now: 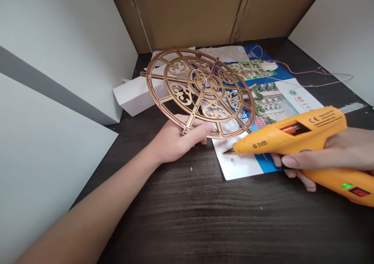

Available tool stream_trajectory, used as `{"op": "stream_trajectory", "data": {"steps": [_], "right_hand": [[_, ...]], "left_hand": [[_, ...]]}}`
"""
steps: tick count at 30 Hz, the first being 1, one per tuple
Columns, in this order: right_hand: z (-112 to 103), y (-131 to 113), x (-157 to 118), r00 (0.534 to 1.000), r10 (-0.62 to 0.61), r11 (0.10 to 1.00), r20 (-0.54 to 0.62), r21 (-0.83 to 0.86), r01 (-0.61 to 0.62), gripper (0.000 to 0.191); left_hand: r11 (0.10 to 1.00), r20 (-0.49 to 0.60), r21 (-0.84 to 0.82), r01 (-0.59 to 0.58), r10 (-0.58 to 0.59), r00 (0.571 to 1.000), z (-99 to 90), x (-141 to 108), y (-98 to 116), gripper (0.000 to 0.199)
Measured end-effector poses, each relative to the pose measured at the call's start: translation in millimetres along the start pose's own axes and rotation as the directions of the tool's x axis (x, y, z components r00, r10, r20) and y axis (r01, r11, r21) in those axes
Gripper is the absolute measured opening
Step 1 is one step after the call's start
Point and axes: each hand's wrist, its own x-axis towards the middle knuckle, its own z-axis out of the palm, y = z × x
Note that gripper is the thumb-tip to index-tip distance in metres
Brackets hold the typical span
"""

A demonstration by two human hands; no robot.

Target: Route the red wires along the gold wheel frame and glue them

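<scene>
My left hand (178, 137) holds a round gold-coloured openwork wheel (179, 94) by its lower rim, tilted up off the table. The wheel has spokes, scroll cut-outs and thin red wire along its ring, with fine wires rising from its hub. My right hand (330, 155) is wrapped around the grip of an orange hot glue gun (292, 139). A green light glows on the gun's body. Its metal nozzle (229, 151) points left, just above a printed blue-and-white brochure (277, 104) and close to the wheel's lower edge, without touching it.
A white cardboard box (134, 96) lies behind the wheel on the dark wood table (204, 201). White panels (58, 81) stand at the left, with another at the right and a brown cardboard wall (187, 14) behind. Thin red-and-white wires (309, 75) trail across the brochure.
</scene>
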Motion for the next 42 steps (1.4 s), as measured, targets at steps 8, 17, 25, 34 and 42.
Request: {"op": "stream_trajectory", "data": {"steps": [8,17,25,34,42], "right_hand": [[-7,5,1,0.998,-0.029,0.979,0.047,-0.198,0.037,0.047],[-5,2,-3,1.000,0.013,0.981,0.027,-0.193,-0.008,0.049],[-7,2,-2,0.998,0.054,0.977,0.019,-0.209,-0.049,0.043],[-6,-7,-1,0.994,0.070,0.979,0.083,-0.198,-0.053,0.043],[-9,2,0,0.997,0.017,0.985,0.080,-0.171,-0.003,0.050]], "left_hand": [[1.000,0.000,-0.010,-0.001,0.001,1.000,0.7,2,0,0.040],[1.000,-0.009,-0.013,-0.013,0.012,1.000,1.4,2,1,0.040],[1.000,-0.007,-0.012,-0.027,0.027,1.000,0.3,1,0,0.041],[0.999,-0.010,-0.038,-0.014,0.013,1.000,0.7,1,0,0.038],[0.999,-0.008,-0.035,0.006,-0.006,1.000,2.2,2,0,0.037]]}}
